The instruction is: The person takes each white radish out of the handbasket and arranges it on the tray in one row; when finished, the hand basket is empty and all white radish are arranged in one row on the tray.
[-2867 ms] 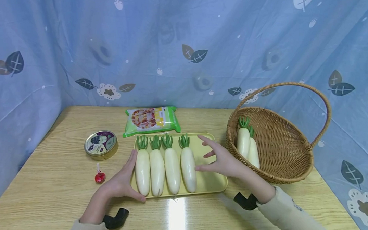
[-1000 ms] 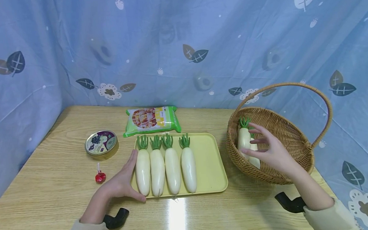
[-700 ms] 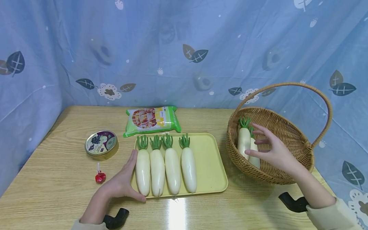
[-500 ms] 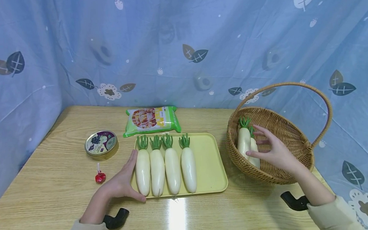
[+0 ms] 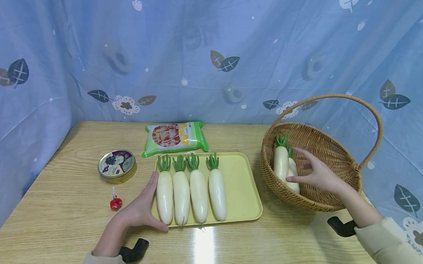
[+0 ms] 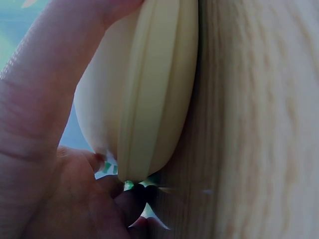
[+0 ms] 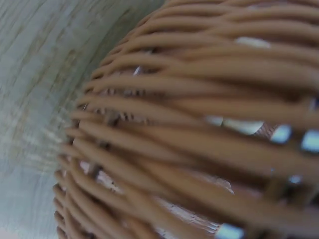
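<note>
In the head view my left hand holds the yellow tray at its left front corner, thumb by the front edge and fingers along the left side. Several white radishes with green tops lie side by side on the tray. The left wrist view shows that hand close around the tray's edge. Inside the wicker basket my right hand has its fingers spread beside two more radishes; its thumb overlaps the right-hand radish. Basket weave blocks the right wrist view.
A green food packet lies behind the tray. To its left are a round tin and a small red wrapped candy. The basket's tall handle arches over its opening. A blue patterned curtain hangs behind the wooden table.
My right hand has moved from the radish at the tray's right side into the basket, then slightly right and down beside the right-hand radish. The left hand has stayed at the tray.
</note>
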The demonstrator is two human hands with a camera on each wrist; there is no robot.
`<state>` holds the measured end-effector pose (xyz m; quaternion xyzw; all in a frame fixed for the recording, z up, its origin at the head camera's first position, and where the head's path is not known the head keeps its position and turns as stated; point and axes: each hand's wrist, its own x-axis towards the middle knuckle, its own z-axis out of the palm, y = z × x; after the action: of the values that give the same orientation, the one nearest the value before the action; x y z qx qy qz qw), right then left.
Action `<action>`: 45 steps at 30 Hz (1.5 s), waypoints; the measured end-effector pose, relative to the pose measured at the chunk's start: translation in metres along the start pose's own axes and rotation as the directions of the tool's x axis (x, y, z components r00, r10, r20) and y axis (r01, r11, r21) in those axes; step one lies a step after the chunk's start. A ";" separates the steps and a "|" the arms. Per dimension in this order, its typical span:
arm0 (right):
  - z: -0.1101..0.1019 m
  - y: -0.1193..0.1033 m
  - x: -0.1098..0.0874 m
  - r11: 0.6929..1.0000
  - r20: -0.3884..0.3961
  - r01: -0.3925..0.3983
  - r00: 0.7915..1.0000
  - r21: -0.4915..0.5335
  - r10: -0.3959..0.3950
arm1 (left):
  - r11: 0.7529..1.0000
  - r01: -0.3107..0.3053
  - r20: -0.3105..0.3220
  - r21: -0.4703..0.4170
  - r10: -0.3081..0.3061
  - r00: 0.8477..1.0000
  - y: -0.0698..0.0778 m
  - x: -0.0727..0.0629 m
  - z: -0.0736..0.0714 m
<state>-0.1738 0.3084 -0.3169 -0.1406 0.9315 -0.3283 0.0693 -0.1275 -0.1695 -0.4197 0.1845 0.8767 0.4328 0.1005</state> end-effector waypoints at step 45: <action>0.007 0.035 0.022 0.914 0.384 -0.289 0.908 0.286 0.167 | 1.000 0.013 0.007 -0.002 -0.013 1.000 -0.001 0.000 0.000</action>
<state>-0.2009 0.3237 -0.3457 -0.0715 0.8441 -0.4414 0.2958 -0.1281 -0.1702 -0.4206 0.1803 0.8770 0.4325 0.1065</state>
